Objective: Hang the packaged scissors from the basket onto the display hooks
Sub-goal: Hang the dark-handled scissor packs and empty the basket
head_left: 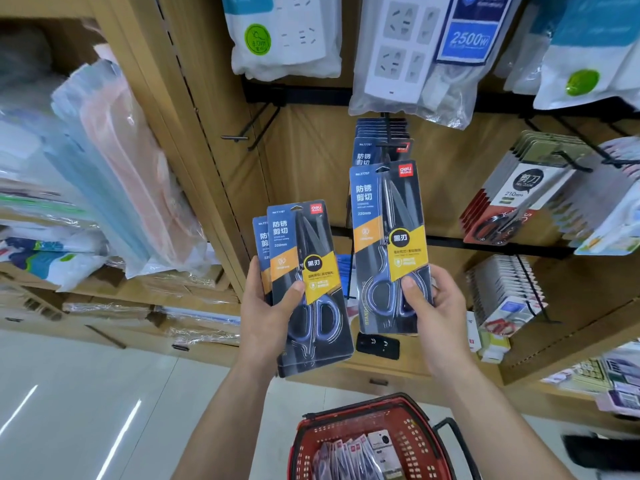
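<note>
Now: your right hand (437,308) is closed on one scissors pack (388,244) at its lower end, thumb on the front, fingers curled behind. Raise it so the top slot meets the tip of the hook (387,131) just above. Keep the card upright and square, then slide it back against the hung packs (366,157). Your left hand (265,308) grips a small stack of spare packs (306,282), held lower and to the left. More packs lie in the red basket (426,445) below.
</note>
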`<action>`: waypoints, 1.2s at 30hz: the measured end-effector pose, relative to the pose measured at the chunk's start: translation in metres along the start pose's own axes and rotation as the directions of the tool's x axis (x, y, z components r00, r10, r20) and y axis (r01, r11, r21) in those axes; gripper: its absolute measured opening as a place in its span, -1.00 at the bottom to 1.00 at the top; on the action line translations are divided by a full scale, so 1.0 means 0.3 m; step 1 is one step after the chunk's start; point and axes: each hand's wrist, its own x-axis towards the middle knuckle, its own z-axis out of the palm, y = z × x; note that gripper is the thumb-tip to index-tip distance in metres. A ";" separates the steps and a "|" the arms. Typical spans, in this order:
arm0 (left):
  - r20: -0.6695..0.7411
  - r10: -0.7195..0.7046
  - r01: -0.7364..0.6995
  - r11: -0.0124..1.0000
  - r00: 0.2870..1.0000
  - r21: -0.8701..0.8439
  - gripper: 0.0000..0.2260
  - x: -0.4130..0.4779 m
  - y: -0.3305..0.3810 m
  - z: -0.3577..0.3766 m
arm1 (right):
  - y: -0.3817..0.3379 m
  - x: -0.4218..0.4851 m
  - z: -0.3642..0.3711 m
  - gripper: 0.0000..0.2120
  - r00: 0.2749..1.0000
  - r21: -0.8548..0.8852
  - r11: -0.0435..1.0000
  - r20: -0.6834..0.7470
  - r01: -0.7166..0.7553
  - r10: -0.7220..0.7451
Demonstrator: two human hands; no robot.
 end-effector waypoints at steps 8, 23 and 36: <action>-0.005 -0.005 0.005 1.000 1.000 0.008 -0.40 0.009 0.000 0.009 | 0.001 -0.016 -0.005 -0.84 0.999 0.021 0.999 0.007 0.045 -0.046; 0.022 0.014 -0.015 0.999 1.000 0.032 -0.44 -0.004 -0.013 0.020 | 0.023 0.058 0.027 -0.84 0.996 -0.073 0.997 -0.090 -0.005 -0.002; 0.026 -0.001 0.001 1.000 1.000 0.023 -0.35 -0.025 -0.001 0.036 | -0.017 0.240 0.118 -0.83 0.988 -0.283 0.954 -0.139 -0.098 0.060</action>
